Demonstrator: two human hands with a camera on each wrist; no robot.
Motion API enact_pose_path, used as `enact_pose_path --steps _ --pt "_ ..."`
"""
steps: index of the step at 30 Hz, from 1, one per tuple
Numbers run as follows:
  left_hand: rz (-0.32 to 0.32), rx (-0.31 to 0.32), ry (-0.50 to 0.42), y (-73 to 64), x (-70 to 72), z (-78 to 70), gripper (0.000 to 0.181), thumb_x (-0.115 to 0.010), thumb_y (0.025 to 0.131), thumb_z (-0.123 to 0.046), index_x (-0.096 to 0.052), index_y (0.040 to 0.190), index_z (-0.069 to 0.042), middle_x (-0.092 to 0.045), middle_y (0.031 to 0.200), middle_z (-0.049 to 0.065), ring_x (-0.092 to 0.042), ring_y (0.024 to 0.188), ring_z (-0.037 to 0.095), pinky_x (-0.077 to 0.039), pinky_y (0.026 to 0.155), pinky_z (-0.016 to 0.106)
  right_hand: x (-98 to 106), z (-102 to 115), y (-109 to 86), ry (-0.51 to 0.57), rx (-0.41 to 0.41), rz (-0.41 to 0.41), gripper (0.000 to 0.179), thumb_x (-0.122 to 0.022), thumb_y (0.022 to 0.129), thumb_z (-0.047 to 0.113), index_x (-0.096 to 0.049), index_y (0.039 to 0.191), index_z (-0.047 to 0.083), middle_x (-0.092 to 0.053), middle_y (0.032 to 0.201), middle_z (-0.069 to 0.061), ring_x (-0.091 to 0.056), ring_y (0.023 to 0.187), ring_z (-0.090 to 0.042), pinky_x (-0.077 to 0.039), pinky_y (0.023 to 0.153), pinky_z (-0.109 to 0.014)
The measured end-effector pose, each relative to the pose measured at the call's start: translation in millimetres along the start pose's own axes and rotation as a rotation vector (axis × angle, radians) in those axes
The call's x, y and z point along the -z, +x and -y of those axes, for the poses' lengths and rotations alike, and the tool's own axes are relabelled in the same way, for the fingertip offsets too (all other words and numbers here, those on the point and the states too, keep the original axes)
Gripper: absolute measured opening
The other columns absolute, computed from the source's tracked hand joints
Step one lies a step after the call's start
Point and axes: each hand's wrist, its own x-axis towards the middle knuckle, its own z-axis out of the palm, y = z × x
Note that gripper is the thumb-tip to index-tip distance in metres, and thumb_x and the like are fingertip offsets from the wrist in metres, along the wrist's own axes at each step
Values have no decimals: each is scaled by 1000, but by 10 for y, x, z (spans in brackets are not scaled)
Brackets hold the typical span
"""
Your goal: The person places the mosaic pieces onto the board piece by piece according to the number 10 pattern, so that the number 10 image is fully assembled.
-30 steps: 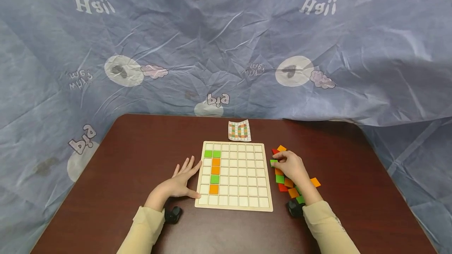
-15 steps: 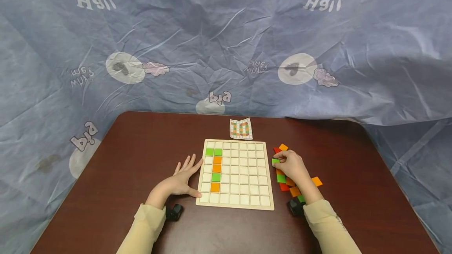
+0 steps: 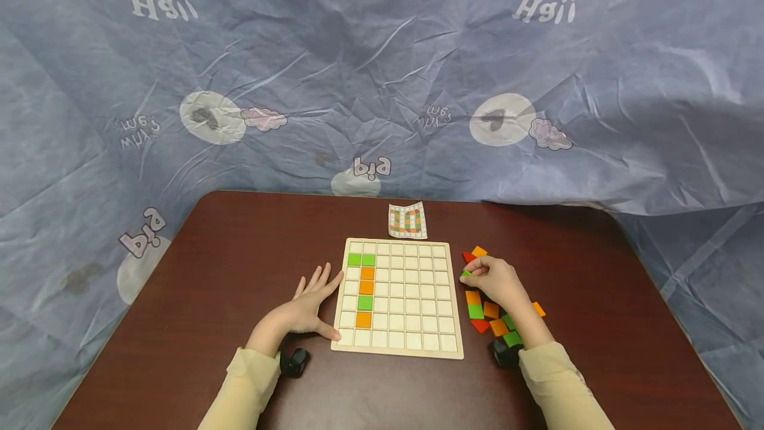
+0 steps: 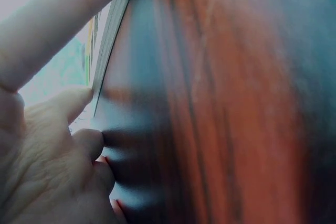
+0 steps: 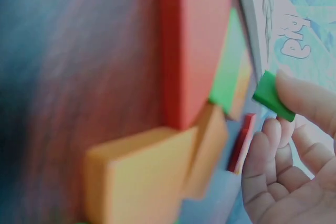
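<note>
In the head view my right hand (image 3: 500, 283) is just right of the grid board (image 3: 396, 350). It pinches a green square tile (image 3: 466, 274) between thumb and fingers; in the right wrist view the green tile (image 5: 272, 97) stands tilted, clear of the loose tiles. My left hand (image 3: 301, 310) lies at the board's left side with its fingers spread. Its thumb and index fingertip touch the board's edge, as the left wrist view also shows. On the board's left two columns sit several green and orange tiles (image 3: 365, 302).
Loose orange, green and red tiles (image 3: 491, 310) lie beneath and around my right wrist. A red tile (image 3: 479, 326) is among them. Behind the board a small pattern card (image 3: 408, 221) rests on the dark table (image 3: 286, 224). A printed cloth (image 3: 382, 98) hangs beyond.
The pinched green tile has tipped, showing less of its face. My right forearm has moved slightly right, and more of the loose tiles show. The left hand keeps its place at the board.
</note>
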Motion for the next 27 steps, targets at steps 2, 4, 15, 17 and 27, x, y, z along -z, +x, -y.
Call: enact_pose_path --steps 2,4,15,17,27 --pt "-2 3 3 -4 -1 -5 122 -91 67 -31 -13 160 -14 9 165 17 13 152 37 10 120 61 -1 55 -12 31 10 -13 22 -76 87 24 -71 99 7 -67 92 -7 -60 81 -19 -48 67 -27" --pt "-5 6 5 -6 -2 -7 122 -91 67 -31 -14 160 -14 9 165 17 13 152 37 10 120 61 -16 137 -30 70 21 -21 23 -76 87 25 -70 99 7 -67 92 -7 -59 82 -18 -49 66 -27" --pt "-6 19 9 -8 -14 -2 123 -91 66 -30 -14 160 -15 9 165 16 12 153 36 10 120 60 -405 710 -169 260 138 44 18 -78 85 16 -69 98 6 -71 90 -6 -65 75 -17 -51 65 -25" --pt "-5 20 13 -10 -19 3 123 -91 66 -30 -14 160 -16 9 166 16 12 153 36 10 120 60 -506 804 -195 290 151 72 17 -78 84 15 -69 97 7 -71 88 -4 -65 74 -16 -51 65 -25" --pt "-4 13 26 -3 3 -14 122 -90 67 -33 -13 160 -15 9 165 17 12 153 37 9 120 60 -964 1083 -289 274 260 183 10 -76 86 14 -72 94 10 -68 83 0 -61 69 -8 -50 63 -22"
